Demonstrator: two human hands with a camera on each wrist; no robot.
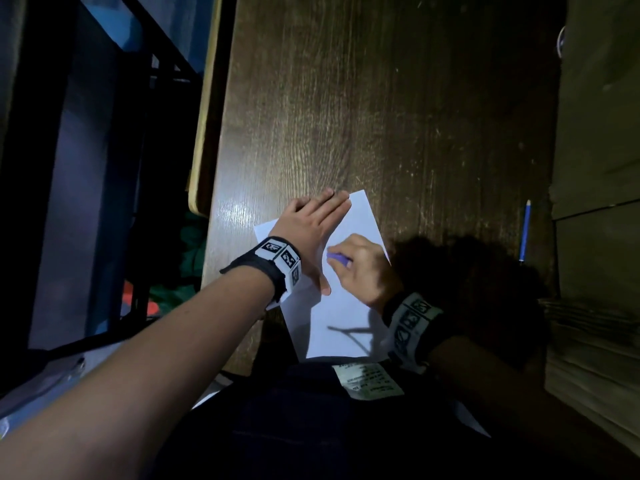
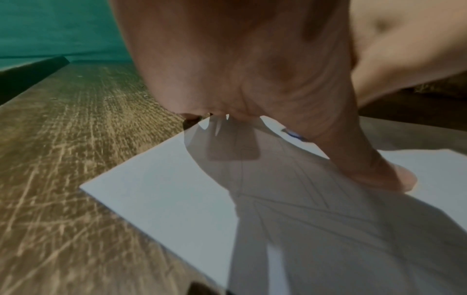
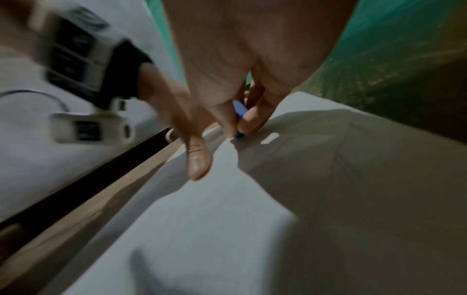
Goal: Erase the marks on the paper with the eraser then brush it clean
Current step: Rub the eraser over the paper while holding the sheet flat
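Note:
A white sheet of paper [image 1: 346, 323] lies tilted on the wooden desk [image 1: 363, 116], near its front edge. My left hand [image 1: 311, 223] lies flat on the sheet's upper left part, fingers straight and thumb spread toward me. My right hand [image 1: 360, 265] pinches a purple-blue eraser [image 1: 338, 258] and presses its tip onto the paper beside the left thumb. In the right wrist view the eraser [image 3: 238, 119] shows between thumb and fingers, touching the paper [image 3: 227, 219]. Faint pencil lines [image 2: 316, 209] cross the paper [image 2: 164, 199] in the left wrist view.
A blue pencil [image 1: 525, 231] lies on the desk at the right, close to a dark cabinet [image 1: 595, 168]. A black metal frame [image 1: 104, 168] stands left of the desk edge. A printed label [image 1: 369, 379] sits on my lap below the paper.

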